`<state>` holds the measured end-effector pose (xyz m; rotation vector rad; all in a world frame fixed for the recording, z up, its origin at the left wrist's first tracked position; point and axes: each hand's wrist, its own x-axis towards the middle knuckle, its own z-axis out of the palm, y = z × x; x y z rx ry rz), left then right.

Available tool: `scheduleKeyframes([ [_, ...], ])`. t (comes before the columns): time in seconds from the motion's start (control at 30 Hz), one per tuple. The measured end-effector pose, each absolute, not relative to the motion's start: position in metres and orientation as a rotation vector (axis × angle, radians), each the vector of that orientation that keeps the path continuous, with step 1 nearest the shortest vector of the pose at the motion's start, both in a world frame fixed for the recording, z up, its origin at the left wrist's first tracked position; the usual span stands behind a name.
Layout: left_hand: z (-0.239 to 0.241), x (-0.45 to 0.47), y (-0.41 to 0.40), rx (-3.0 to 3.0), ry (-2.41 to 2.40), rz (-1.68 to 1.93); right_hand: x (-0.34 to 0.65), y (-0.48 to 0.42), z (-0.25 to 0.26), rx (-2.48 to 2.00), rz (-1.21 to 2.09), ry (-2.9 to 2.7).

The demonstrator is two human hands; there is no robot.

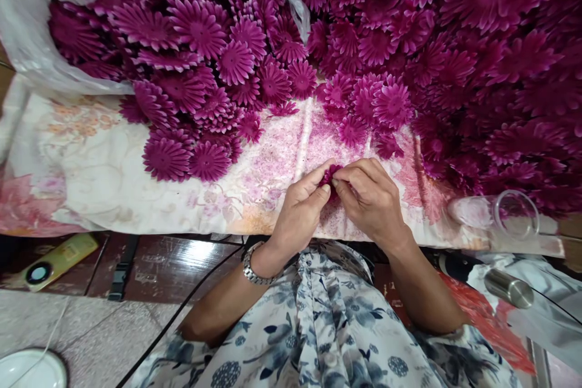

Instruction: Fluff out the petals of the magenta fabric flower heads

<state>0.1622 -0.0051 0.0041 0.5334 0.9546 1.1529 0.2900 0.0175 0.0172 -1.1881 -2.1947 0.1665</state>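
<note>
A small purple artificial flower (330,174) is pinched between my two hands, just above the near part of the cloth-covered table (136,203). My left hand (302,209) grips it from the left with thumb and forefinger. From the other side, the closed fingertips of my right hand (373,197) press on its petals. Most of the flower is covered by my fingers. Beyond my hands lie loose purple flower heads (352,130), and a stack of wider ones (209,160) sits to the left.
A large heap of purple flowers (491,91) fills the right side. At back left, a clear plastic bag (27,30) spills more. Clear plastic cups (516,215) lie at the right edge. Below are a metal flask (509,288) and a yellow device (61,260).
</note>
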Motion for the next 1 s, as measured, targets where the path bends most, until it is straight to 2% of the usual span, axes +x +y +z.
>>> scheduleKeyframes([
  [0.13,0.007,0.161,-0.004,0.463,0.973,1.168,0.289,0.017,0.014,-1.215,0.102,-2.202],
  [0.47,0.013,0.159,0.0,0.315,0.963,1.227,0.291,0.012,0.02,-1.241,0.357,-2.027],
  [0.53,0.014,0.157,0.0,0.315,0.988,1.255,0.301,0.016,0.021,-1.275,0.27,-1.971],
  [0.67,0.015,0.154,0.0,0.339,1.004,1.266,0.333,0.027,0.026,-1.497,-0.198,-1.876],
  [0.73,0.015,0.154,0.001,0.341,0.987,1.258,0.339,0.028,0.029,-1.562,-0.326,-1.893],
  [0.8,0.015,0.155,0.001,0.337,0.966,1.247,0.332,0.026,0.028,-1.435,-0.235,-1.995],
  [0.9,0.015,0.158,0.001,0.334,0.952,1.198,0.309,0.021,0.023,-1.157,0.104,-2.186],
  [1.0,0.011,0.161,-0.001,0.38,0.955,1.176,0.293,0.02,0.017,-1.121,0.237,-2.263],
])
